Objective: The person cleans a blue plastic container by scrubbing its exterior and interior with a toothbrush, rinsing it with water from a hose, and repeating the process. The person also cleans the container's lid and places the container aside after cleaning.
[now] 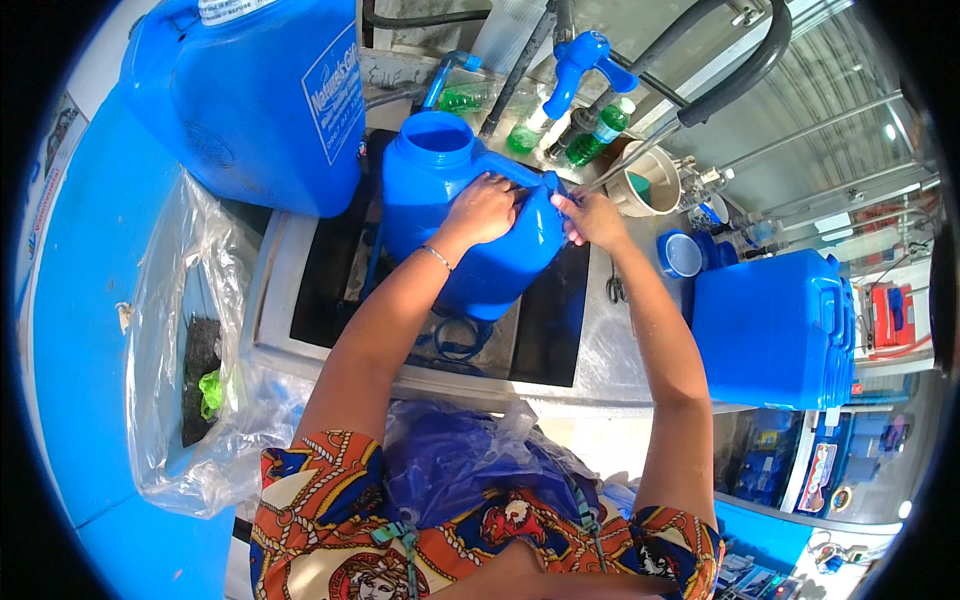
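A blue plastic water jug (pixel 500 265) is tilted over the sink (pixel 545 345), its wide round mouth uncapped at the upper left. My left hand (pixel 483 210) is closed on the jug's handle, the fingertips partly hidden behind it. At the jug's right end, my right hand (pixel 592 217) pinches the raised corner with thumb and fingers. Whether a small cap sits under those fingers cannot be made out. A coiled blue hose (pixel 457 338) lies in the sink below the jug.
A large blue jug (pixel 250 110) stands at the left, and more blue jugs (pixel 765 325) at the right. Bottles of green liquid (pixel 600 132), a blue-handled tap (pixel 585 70) and a cream pail (pixel 650 180) line the back. Clear plastic (pixel 165 400) hangs at the left.
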